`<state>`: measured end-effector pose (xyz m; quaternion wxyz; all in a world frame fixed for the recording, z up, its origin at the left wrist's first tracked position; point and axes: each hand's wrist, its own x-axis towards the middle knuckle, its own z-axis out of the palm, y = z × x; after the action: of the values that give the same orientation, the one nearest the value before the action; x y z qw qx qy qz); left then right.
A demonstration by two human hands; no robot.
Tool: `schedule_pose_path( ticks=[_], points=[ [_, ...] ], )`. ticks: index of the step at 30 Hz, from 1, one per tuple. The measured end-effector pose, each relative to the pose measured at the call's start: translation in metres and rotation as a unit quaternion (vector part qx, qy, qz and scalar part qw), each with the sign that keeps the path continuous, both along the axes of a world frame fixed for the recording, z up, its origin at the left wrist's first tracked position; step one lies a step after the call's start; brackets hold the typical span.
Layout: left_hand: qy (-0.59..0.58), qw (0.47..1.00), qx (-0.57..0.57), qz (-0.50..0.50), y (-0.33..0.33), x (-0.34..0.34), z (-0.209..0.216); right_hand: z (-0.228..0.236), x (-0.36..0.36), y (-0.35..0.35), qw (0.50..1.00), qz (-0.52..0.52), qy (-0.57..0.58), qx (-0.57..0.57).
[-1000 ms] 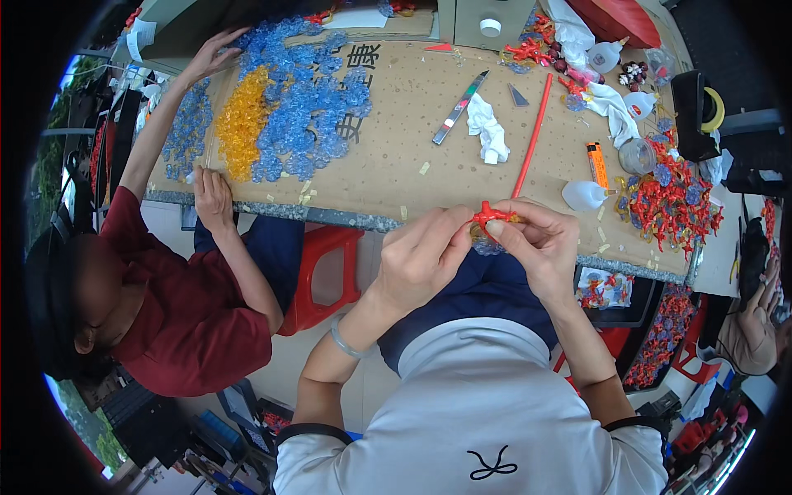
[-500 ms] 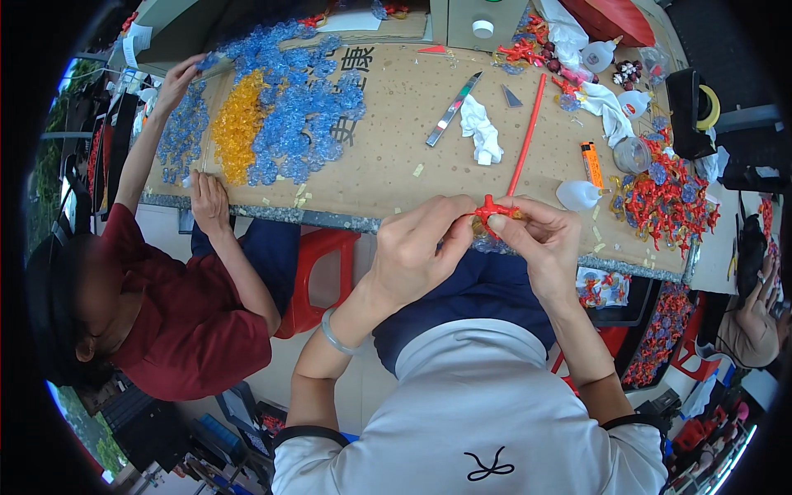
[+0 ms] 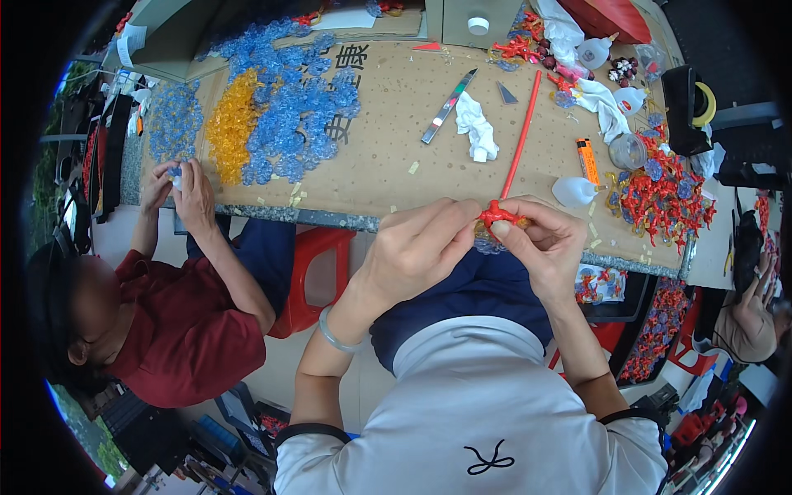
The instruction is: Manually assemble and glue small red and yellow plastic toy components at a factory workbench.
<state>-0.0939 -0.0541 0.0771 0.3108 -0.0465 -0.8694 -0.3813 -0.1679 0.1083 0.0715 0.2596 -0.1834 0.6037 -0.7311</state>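
Note:
Between my hands, at the near table edge, is a small red plastic figure (image 3: 497, 213) with yellowish and clear blue parts under it. My left hand (image 3: 421, 247) pinches its left side, fingers closed and partly hiding it. The thumb and fingers of my right hand (image 3: 543, 241) grip its right side. Just beyond lies a thin red rod (image 3: 522, 136). Close to my right hand is a white squeeze bottle (image 3: 573, 191), with an orange box-cutter-like tool (image 3: 587, 161) behind it.
On the right is a pile of red figures (image 3: 660, 198), near a clear jar (image 3: 628, 152). A knife (image 3: 449, 107) and crumpled tissue (image 3: 476, 128) lie mid-table. Blue pieces (image 3: 305, 124) and amber pieces (image 3: 233, 124) spread leftward. A co-worker (image 3: 190, 330) sits at left.
The red figure has turned and tipped slightly in my fingers, while my hands stay nearly in place. The co-worker's far hand came back from the blue pieces; both their hands now meet around a small piece.

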Motion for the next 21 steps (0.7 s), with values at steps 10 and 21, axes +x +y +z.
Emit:
schedule_pose_path(
  ticks=[10,21],
  points=[
    [-0.043,0.998,0.046,-0.009,0.0,-0.002,-0.002,-0.007,0.003,0.001,0.998,-0.023,-0.066,0.0],
    [-0.149,0.982,0.115,-0.026,-0.005,-0.003,-0.003,-0.01,0.003,-0.004,0.991,-0.04,-0.112,0.054]
  ],
)
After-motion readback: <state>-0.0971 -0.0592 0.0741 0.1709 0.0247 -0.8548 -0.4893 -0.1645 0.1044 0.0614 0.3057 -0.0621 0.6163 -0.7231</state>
